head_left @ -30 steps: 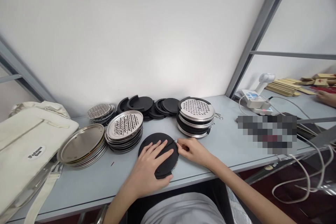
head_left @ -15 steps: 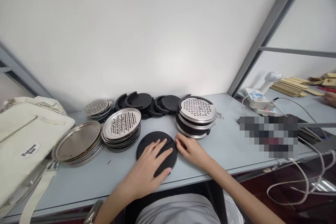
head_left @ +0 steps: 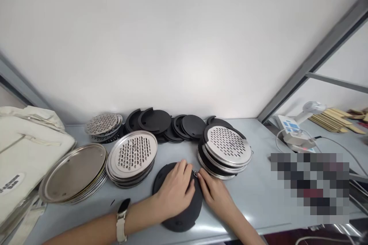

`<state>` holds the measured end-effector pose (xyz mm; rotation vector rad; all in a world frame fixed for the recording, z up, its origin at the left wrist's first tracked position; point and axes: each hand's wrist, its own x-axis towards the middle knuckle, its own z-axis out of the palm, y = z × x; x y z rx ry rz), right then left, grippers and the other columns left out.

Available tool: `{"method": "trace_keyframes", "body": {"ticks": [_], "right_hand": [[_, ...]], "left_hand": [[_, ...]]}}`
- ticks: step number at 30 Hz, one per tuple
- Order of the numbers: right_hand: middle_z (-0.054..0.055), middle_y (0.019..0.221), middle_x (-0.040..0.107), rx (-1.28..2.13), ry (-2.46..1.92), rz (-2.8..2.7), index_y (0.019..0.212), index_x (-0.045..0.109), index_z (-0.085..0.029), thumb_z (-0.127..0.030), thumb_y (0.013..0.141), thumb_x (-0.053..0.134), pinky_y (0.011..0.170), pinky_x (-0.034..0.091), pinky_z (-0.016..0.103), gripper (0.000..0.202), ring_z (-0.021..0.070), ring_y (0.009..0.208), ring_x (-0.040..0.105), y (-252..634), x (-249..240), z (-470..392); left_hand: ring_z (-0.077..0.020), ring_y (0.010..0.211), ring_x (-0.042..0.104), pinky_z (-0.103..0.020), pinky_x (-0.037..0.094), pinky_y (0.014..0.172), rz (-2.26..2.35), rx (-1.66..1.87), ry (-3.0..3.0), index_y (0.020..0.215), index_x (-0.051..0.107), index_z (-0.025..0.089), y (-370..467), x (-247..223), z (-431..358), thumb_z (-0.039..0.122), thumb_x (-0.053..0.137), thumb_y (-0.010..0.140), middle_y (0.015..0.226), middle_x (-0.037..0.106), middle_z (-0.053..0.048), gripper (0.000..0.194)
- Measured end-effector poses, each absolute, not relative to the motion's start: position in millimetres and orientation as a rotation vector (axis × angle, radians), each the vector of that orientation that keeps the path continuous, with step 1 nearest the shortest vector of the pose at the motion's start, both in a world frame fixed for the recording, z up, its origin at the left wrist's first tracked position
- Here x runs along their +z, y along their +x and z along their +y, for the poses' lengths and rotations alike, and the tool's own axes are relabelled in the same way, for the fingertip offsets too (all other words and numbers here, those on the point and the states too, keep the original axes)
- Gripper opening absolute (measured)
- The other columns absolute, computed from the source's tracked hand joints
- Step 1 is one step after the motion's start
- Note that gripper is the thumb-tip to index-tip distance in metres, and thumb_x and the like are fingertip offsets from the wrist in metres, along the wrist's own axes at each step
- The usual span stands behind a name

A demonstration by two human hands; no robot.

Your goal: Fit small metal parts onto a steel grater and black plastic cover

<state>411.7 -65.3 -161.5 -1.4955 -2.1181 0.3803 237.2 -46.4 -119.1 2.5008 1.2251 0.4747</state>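
The left hand (head_left: 176, 191) lies over a black disc (head_left: 186, 216) at the lower centre of the frame, its fingers bent and drawn close together; I can't tell whether they pinch anything on it. The right hand (head_left: 215, 191) comes in from the lower right, fingertips gathered narrowly at a small metal ring (head_left: 196, 173) on the disc's upper right edge, and from here I can't say if the ring is gripped or merely touched. The disc rests flat on the grey table (head_left: 258, 195), partly covered by the left hand. A watch with a pale strap (head_left: 120, 229) circles the left wrist.

Just beyond the right hand, right of centre, stands a pile of round graters in black holders (head_left: 228, 145), a perforated silver plate uppermost. Left of the disc sits a stack of grater plates (head_left: 135, 153), and further left a stack of smooth metal plates (head_left: 74, 172). Behind these, smaller perforated plates (head_left: 102, 124) are piled, with loose black round parts (head_left: 161, 122) in a row along the white wall (head_left: 172, 46).

A cream bag (head_left: 31, 153) fills the left edge. At the right are a white handheld device (head_left: 314, 108), pale wooden pieces (head_left: 327, 120) and a pixelated patch whose contents I can't make out.
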Motion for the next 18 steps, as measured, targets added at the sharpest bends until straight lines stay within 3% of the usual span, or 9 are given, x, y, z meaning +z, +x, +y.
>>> {"method": "trace_keyframes", "body": {"ticks": [8,15,18], "right_hand": [[0.001,0.068,0.056,0.418,-1.5,-2.096,0.085,0.045,-0.022,-0.023,0.1,0.028,0.058,0.038,0.027,0.022,0.0185,0.061,0.058,410,-162,-65],[-0.001,0.064,0.054,0.488,-1.497,-2.07,0.082,0.042,-0.022,-0.023,0.099,0.028,0.054,0.035,0.025,0.022,0.0159,0.055,0.055,411,-160,-66],[-0.001,0.063,0.054,0.49,-1.508,-2.083,0.079,0.041,-0.022,-0.022,0.098,0.03,0.053,0.034,0.025,0.022,0.0155,0.055,0.055,410,-157,-65]], "left_hand": [[-0.0234,0.089,0.05,-0.04,0.05,0.075,1.249,0.402,2.57,0.099,0.047,0.018,244,-127,-43,0.015,0.042,0.087,0.097,0.049,-0.006,0.014],[-0.0253,0.095,0.051,-0.041,0.05,0.079,1.292,0.463,2.639,0.119,0.041,0.016,245,-135,-45,0.017,0.042,0.088,0.103,0.05,-0.009,0.031],[-0.0244,0.09,0.053,-0.037,0.05,0.07,1.413,0.49,2.606,0.113,0.042,0.016,246,-139,-45,0.019,0.041,0.088,0.106,0.049,-0.011,0.025]]}}
